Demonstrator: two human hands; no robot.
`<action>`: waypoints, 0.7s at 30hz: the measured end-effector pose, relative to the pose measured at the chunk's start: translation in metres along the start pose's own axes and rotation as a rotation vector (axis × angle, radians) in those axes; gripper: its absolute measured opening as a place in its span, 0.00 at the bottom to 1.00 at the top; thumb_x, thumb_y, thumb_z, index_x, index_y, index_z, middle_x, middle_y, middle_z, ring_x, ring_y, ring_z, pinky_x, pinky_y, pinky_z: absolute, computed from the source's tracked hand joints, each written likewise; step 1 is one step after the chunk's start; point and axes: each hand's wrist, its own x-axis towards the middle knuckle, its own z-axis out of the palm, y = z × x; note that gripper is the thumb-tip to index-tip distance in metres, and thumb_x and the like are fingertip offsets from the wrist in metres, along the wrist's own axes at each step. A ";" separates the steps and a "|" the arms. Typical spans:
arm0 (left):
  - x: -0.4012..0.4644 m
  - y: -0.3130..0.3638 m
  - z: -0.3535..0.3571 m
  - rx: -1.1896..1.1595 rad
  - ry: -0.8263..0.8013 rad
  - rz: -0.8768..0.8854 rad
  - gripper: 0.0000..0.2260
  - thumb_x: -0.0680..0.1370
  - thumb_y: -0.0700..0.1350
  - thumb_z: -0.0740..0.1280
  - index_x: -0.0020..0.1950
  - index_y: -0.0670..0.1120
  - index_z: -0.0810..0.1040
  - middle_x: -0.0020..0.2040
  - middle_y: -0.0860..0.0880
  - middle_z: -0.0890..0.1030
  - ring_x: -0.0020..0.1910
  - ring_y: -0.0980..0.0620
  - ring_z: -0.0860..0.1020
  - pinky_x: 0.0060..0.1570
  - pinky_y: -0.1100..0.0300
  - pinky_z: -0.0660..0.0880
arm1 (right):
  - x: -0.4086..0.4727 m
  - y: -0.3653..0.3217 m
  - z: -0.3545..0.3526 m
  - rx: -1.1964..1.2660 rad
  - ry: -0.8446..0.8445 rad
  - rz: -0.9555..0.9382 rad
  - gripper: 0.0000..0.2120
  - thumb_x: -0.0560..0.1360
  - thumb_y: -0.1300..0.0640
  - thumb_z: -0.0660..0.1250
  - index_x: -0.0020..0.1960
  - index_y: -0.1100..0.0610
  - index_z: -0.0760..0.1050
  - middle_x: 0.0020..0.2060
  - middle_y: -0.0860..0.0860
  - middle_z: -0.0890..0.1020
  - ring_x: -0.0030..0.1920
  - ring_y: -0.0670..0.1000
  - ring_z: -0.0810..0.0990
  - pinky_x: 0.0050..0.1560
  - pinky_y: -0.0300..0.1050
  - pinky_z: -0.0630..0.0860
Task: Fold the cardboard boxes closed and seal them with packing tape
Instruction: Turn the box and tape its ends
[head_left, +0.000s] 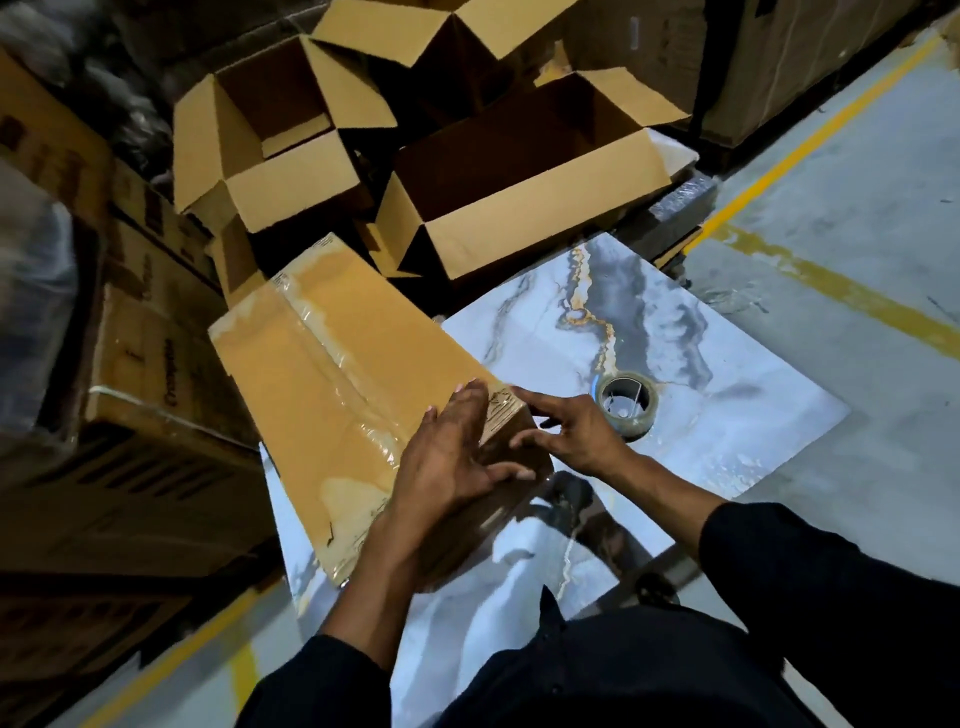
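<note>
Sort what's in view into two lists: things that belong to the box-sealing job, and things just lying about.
Belongs to the job:
- closed brown cardboard box with clear tape along its seam, both hands at its near end
- roll of clear packing tape on the marble-patterned slab
- open, unsealed brown cardboard boxes behind

Lying about:
- printed brown cartons stacked at left
- yellow floor line

A warehouse: stacked printed cartons (150, 332), open cardboard boxes (524, 176) and yellow floor lines (810, 140) (painted concrete).

Three open boxes (524, 171) (flaps up), one sealed box (332, 374), one tape roll (626, 405).
</note>
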 end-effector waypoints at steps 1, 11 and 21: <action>-0.009 -0.002 -0.007 -0.079 0.052 -0.042 0.51 0.68 0.71 0.76 0.84 0.52 0.62 0.83 0.53 0.64 0.80 0.51 0.64 0.78 0.48 0.64 | -0.003 0.003 -0.003 -0.076 -0.050 0.016 0.37 0.73 0.45 0.79 0.74 0.27 0.65 0.66 0.44 0.82 0.62 0.47 0.83 0.56 0.46 0.82; -0.117 -0.078 -0.023 -0.377 0.570 -0.339 0.16 0.81 0.56 0.70 0.65 0.50 0.86 0.63 0.55 0.84 0.62 0.64 0.79 0.58 0.73 0.73 | 0.016 -0.073 0.051 -0.711 0.060 -0.757 0.28 0.86 0.41 0.58 0.80 0.57 0.66 0.81 0.57 0.63 0.82 0.58 0.59 0.79 0.64 0.59; -0.157 -0.133 -0.008 -0.474 0.438 -0.393 0.19 0.81 0.66 0.65 0.68 0.61 0.83 0.67 0.62 0.81 0.67 0.62 0.78 0.66 0.55 0.78 | 0.026 -0.061 0.053 -1.090 -0.365 -0.860 0.39 0.78 0.38 0.68 0.82 0.51 0.60 0.81 0.50 0.63 0.82 0.57 0.58 0.77 0.67 0.59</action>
